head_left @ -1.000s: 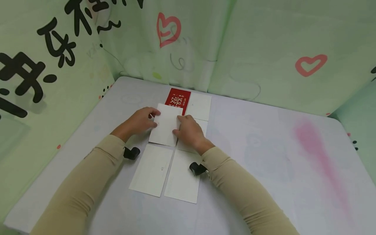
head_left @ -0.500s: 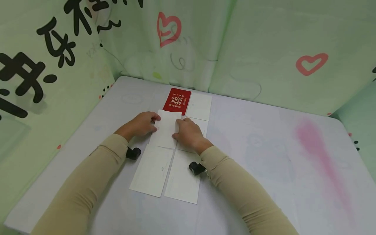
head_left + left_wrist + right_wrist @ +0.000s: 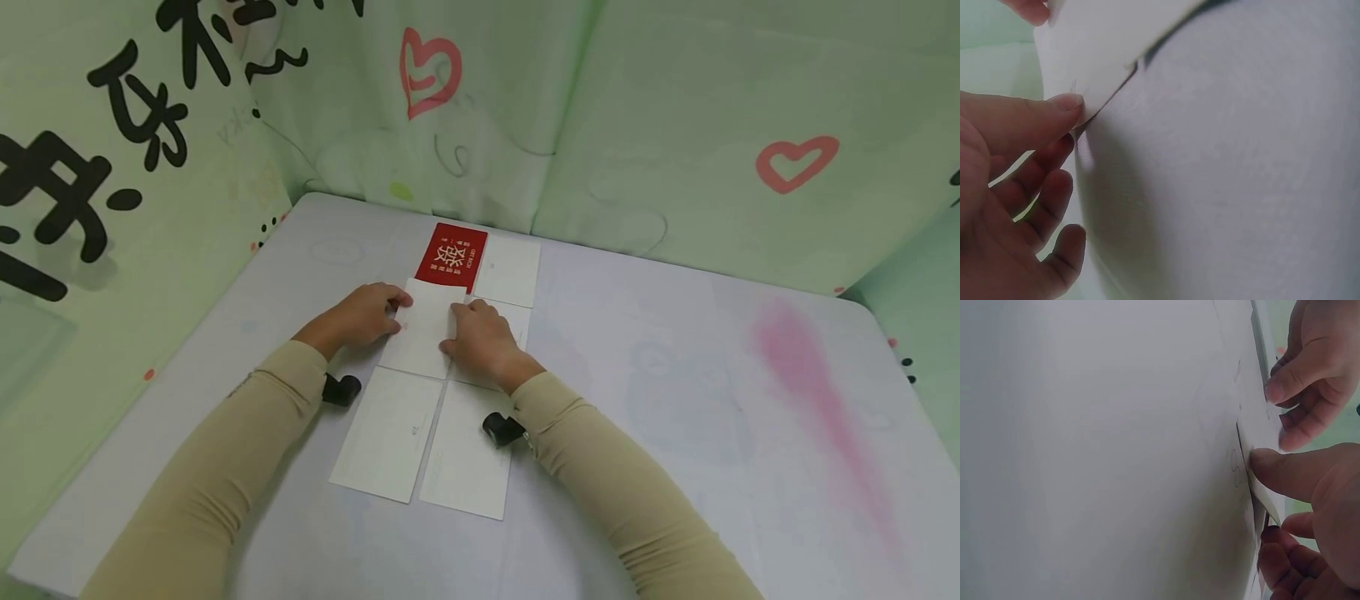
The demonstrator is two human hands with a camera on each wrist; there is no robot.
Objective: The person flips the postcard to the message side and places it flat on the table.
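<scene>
In the head view a white card (image 3: 426,333) lies between my two hands, over the lower edge of a red card (image 3: 452,254) with pale lettering. My left hand (image 3: 362,315) pinches the card's left edge; the left wrist view shows the thumb (image 3: 1063,105) on top, fingers curled below. On the opposite edge my right hand (image 3: 486,340) pinches it too, and the right wrist view has its thumb (image 3: 1279,469) on top with fingertips underneath. My right hand also partly covers another white card (image 3: 513,321) beside it.
Two white cards (image 3: 390,433) (image 3: 467,454) lie nearer me, and one more white card (image 3: 508,271) sits beside the red one. The pale table (image 3: 637,467) bears a pink smear at right. Green printed curtains (image 3: 637,100) stand behind and at the sides.
The held white card has come slightly toward me with both hands, uncovering more of the red card. Over the last half second the hands have barely moved.
</scene>
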